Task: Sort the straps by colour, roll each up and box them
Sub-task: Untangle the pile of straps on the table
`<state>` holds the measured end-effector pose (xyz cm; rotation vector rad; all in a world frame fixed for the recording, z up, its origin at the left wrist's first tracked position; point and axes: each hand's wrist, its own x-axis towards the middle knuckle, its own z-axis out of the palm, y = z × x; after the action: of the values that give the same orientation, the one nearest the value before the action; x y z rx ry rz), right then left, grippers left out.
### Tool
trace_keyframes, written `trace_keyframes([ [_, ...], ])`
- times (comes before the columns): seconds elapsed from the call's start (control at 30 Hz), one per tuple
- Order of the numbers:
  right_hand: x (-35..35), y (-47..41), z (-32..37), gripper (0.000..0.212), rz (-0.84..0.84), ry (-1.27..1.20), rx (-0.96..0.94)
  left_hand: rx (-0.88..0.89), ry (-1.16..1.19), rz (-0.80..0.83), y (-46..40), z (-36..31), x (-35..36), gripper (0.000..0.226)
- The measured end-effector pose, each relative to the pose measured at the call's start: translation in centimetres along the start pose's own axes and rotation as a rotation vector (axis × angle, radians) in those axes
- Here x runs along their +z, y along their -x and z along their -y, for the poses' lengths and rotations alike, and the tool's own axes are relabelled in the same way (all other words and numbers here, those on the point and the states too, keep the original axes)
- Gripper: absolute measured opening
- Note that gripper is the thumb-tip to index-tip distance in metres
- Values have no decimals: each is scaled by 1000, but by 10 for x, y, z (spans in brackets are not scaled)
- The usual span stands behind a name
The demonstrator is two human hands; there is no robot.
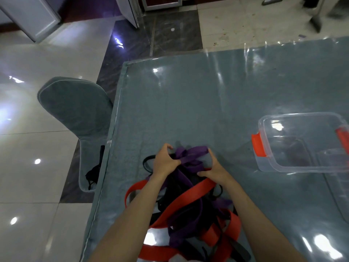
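On a grey plastic-covered table [207,103], clear box [302,163] with orange clips at right, tangled pile of red, purple and black straps [188,210] near the front edge, left hand [165,161] and right hand [214,168] both curled round a purple strap [190,154] at the pile's far end

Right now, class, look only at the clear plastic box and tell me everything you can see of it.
The clear plastic box is a shallow, see-through rectangular tub with rounded corners. Orange-red latches sit on its left and right ends. It has no lid on and holds no straps. It stands flat on the grey-green table, to the right of the strap pile, cut off by the picture's right edge. Neither hand touches it.
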<state>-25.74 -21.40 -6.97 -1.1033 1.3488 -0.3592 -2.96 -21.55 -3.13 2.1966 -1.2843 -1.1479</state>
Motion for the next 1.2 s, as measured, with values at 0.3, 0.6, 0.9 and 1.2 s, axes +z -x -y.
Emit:
trace_keyframes([
  [0.3, -17, 21, 24, 68, -64, -299, -154, 237, 459, -195, 55, -1, -51, 69],
  [0.6, 1, 54, 56, 44, -467, -288, -387, 350, 259, -9, 112, 2, -50, 100],
  [0.9, -10, 84, -4, 26, -299, -85, 212, 342, -481, 248, 143, 52, -16, 89],
  [1.2, -12, 87, -11, 10, -268, -466, 234, 480, -443, 412, 140, 50, -1, 93],
])
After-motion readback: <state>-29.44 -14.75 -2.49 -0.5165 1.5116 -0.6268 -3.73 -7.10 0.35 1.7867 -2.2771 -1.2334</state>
